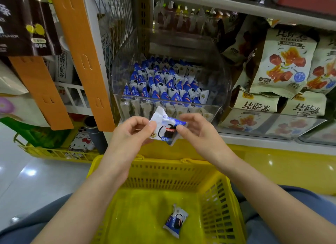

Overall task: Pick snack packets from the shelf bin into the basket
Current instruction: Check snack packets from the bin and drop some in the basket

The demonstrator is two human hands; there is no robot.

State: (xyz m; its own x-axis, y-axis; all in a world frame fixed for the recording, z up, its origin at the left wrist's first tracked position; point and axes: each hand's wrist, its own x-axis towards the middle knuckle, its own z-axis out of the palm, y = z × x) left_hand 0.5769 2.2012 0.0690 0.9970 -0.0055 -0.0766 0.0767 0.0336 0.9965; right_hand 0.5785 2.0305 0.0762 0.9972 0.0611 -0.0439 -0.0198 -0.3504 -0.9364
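A small blue-and-white snack packet (166, 128) is held up between both hands, just in front of the clear shelf bin (214, 105). My left hand (130, 132) pinches its left edge with thumb and forefinger. My right hand (197, 130) pinches its right edge. The bin holds several more of the same packets (160, 83), standing in rows. Below my hands sits a yellow plastic basket (218, 203), and one packet (175, 220) lies on its floor.
Bags of pizza-roll snacks (283, 61) fill the shelf to the right of the bin. An orange hanging strip (81, 58) and a white shelf post stand to the left. A low yellow wire rack (54, 152) with goods sits on the floor at left.
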